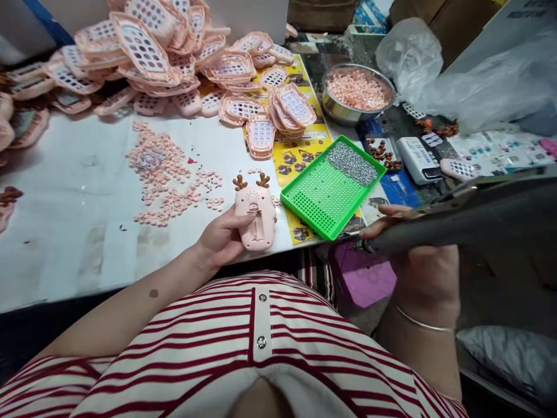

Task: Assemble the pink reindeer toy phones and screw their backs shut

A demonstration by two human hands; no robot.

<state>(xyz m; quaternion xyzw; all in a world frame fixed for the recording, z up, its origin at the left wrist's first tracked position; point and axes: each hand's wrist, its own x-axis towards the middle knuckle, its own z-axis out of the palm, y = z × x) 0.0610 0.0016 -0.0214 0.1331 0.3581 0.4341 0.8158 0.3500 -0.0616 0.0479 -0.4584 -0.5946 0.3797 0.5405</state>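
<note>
My left hand (221, 235) is closed around a pink toy phone (257, 229) with brown antlers, at the table's front edge. The phone's back faces up, showing speaker holes and an uncovered battery compartment; my thumb lies across it. On the right, my right hand (418, 261) grips a long dark electric screwdriver (456, 212), whose narrow nose points left towards the green tray. The tool's body hides part of that hand. Between the hands lies the green perforated tray (304, 223), with a heap of small silvery screws (351, 162) at its far end.
Pink phone shells (143, 52) are piled at the back left. Small pink pieces (167, 203) lie scattered on the white table covering (78, 203). A metal bowl (335, 110) of pink parts stands behind the tray. Clear plastic bags (478, 104) lie at the right.
</note>
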